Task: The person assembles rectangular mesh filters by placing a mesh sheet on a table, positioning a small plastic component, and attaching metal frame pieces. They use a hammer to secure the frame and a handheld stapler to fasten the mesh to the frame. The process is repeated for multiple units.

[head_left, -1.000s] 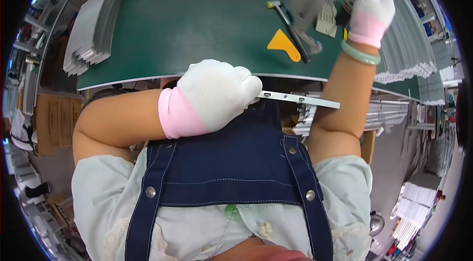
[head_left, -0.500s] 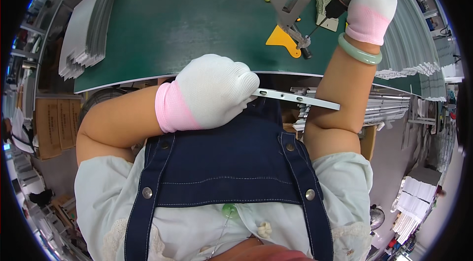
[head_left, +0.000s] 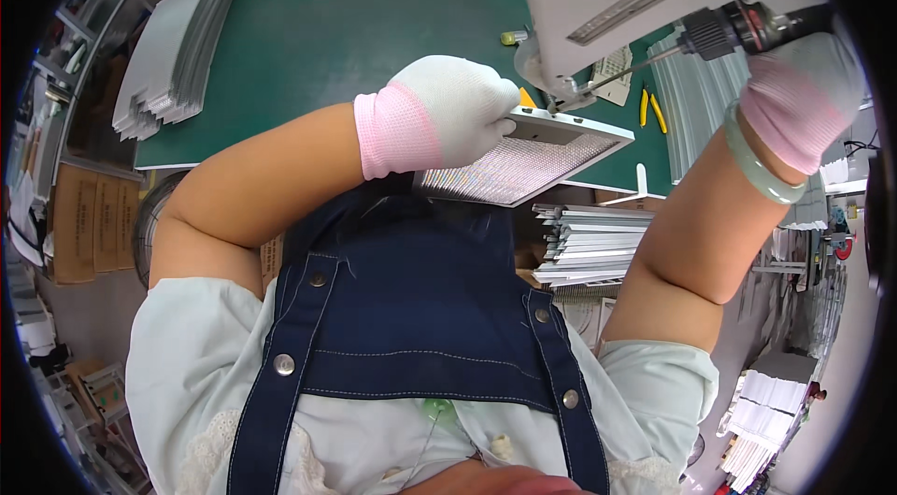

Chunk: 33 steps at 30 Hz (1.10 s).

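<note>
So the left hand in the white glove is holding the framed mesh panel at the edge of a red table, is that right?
Not quite. The head view shows the left hand in its white glove gripping the framed mesh panel, but the table is green, not red.

White-and-pink gloves (head_left: 439, 116), green table (head_left: 336, 37), silvery mesh panel (head_left: 519, 166), navy dungarees (head_left: 420, 308).

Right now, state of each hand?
Left hand: closed on the edge of the mesh filter panel.
Right hand: closed around the powered screwdriver, its bit at the panel's corner.
</note>
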Each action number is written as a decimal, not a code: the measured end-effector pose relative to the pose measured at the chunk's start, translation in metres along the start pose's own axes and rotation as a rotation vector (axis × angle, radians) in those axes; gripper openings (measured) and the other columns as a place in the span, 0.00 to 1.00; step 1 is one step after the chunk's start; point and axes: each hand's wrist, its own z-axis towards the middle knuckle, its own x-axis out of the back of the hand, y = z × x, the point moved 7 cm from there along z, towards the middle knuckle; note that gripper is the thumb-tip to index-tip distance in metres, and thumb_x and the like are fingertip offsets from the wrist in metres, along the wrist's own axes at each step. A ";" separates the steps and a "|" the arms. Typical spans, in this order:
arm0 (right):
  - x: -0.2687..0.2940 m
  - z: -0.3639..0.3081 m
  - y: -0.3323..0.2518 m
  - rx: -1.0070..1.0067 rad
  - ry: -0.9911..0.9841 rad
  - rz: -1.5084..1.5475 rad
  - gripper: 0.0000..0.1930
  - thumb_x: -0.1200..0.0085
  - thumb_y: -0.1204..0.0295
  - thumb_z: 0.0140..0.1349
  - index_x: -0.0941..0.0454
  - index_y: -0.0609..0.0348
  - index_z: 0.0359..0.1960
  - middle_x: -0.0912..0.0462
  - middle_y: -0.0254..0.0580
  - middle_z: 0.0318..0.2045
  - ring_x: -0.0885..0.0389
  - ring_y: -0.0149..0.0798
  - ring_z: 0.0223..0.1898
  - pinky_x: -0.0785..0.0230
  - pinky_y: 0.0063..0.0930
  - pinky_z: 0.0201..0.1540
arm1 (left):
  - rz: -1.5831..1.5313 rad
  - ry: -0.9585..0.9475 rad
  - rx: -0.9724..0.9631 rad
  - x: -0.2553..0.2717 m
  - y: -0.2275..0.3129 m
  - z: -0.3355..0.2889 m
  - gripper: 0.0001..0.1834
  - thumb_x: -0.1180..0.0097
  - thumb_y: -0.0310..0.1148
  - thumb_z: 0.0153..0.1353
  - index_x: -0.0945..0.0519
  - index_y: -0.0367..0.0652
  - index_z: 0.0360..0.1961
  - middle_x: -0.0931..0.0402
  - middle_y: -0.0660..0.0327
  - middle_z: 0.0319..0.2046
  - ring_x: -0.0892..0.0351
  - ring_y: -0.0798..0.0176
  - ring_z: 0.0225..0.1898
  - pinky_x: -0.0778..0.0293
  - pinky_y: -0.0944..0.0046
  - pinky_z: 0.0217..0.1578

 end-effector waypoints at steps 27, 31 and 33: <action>0.007 -0.048 0.058 -0.457 0.142 0.071 0.16 0.45 0.67 0.67 0.24 0.63 0.52 0.18 0.38 0.42 0.19 0.30 0.39 0.25 0.23 0.43 | 0.010 0.119 -0.165 -0.008 -0.006 -0.001 0.17 0.42 0.45 0.61 0.19 0.41 0.28 0.22 0.53 0.24 0.19 0.47 0.30 0.23 0.51 0.33; 0.012 -0.045 0.063 -0.493 0.165 0.058 0.15 0.43 0.67 0.66 0.23 0.62 0.50 0.18 0.38 0.40 0.20 0.29 0.36 0.26 0.22 0.41 | 0.012 0.168 -0.188 -0.010 -0.009 0.000 0.16 0.42 0.45 0.61 0.20 0.42 0.28 0.22 0.53 0.25 0.19 0.47 0.30 0.24 0.52 0.33; 0.014 -0.044 0.065 -0.501 0.177 0.051 0.15 0.42 0.67 0.65 0.23 0.62 0.49 0.18 0.37 0.38 0.20 0.29 0.35 0.26 0.22 0.39 | 0.004 0.159 -0.193 -0.013 -0.011 0.001 0.16 0.41 0.45 0.61 0.20 0.42 0.28 0.21 0.53 0.25 0.19 0.47 0.30 0.24 0.52 0.33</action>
